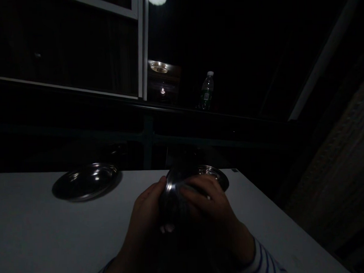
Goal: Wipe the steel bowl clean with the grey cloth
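Observation:
Between my two hands is a shiny, rounded metal bowl (172, 197), held above the near part of the white table. My left hand (145, 208) grips its left side, with the thumb up along the edge. Bent over its right side are the fingers of my right hand (211, 199). Much of the bowl is lost in shadow, so its full outline cannot be made out. Just behind my right hand, a round metal dish (221, 179) sits near the table's far edge, partly hidden. To the left lies a wide, shallow metal basin (86, 183).
The white table (38, 235) has its far edge just behind the metalware, and its right edge slants toward me. Beyond it, a plastic bottle (207, 91) with a green label stands on a dark ledge by the window frame (142, 45). The room is very dark.

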Demonstrator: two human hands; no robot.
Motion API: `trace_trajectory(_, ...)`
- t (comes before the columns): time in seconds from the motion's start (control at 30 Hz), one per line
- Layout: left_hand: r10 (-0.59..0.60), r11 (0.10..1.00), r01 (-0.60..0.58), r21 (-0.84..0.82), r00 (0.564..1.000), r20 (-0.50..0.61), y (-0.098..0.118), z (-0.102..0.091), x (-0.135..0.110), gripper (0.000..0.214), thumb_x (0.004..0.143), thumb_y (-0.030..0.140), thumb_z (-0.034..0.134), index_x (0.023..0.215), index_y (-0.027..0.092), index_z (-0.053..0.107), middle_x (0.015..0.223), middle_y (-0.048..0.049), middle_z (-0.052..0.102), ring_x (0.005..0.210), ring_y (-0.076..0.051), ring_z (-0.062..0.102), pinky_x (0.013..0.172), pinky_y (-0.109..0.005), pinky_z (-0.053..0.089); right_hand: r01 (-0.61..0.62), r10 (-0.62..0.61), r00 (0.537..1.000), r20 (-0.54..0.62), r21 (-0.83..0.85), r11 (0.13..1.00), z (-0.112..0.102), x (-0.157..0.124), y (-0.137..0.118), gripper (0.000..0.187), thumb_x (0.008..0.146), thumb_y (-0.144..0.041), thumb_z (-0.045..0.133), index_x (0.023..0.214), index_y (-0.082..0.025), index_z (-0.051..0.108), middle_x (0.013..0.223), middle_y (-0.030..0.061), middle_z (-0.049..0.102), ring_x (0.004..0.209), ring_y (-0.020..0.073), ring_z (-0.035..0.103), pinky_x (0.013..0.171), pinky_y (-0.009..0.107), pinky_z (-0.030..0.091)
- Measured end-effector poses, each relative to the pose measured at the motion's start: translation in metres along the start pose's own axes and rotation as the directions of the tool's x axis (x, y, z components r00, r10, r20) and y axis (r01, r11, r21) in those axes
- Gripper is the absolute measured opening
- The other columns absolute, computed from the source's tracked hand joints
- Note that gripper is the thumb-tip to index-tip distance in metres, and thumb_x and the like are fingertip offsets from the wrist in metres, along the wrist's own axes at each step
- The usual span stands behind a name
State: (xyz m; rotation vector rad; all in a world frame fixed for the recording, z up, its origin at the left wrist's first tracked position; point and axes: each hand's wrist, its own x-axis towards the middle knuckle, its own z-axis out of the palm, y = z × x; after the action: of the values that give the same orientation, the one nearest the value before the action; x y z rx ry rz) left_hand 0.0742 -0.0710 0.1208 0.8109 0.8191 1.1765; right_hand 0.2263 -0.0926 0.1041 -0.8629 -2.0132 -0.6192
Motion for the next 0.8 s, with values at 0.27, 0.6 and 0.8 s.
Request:
trace_trajectory(0.27,-0.079,0.997,0.079,-0.019,0.997,0.009,-0.002,0.004,0.001,0.027,0.067,0.04,0.063,0.069,0.014,0.064,0.053,-0.0002,0.06,0.051,-0.014,0.055,0.051,-0.025,0.043,-0.066,0.066,0.998,-0.009,-0.021,0.998,0.003,0.0,0.006,0.024,0.087,-0.021,0.046,0.107,-0.017,0.058,0.104,0.0074,0.06,0.096,0.0193,0.049,0.081,0.037,0.044)
trace_trajectory(0.6,-0.187,0.97,0.197,-0.141,0.979,0.08,-0.003,0.0,0.001,0.026,0.068,0.037,0.064,0.077,0.012,0.065,0.059,-0.0024,0.063,0.055,-0.016,0.059,0.054,-0.026,0.046,-0.011,0.01,1.0,0.014,0.015,1.0,0.0,0.001,0.002,0.023,0.086,-0.02,0.046,0.105,-0.017,0.059,0.105,0.0071,0.059,0.097,0.0192,0.049,0.08,0.036,0.044)
trace_trajectory(0.8,-0.226,0.947,0.208,-0.245,0.973,-0.046,0.009,0.004,0.004,0.029,0.073,0.04,0.059,0.06,0.014,0.057,0.046,0.0018,0.054,0.039,-0.009,0.047,0.039,-0.02,0.035,0.19,-0.189,0.982,0.022,-0.085,0.978,0.018,0.0,-0.015,0.017,0.085,-0.024,0.052,0.099,-0.02,0.061,0.096,-0.0001,0.065,0.091,0.0149,0.051,0.077,0.03,0.042)
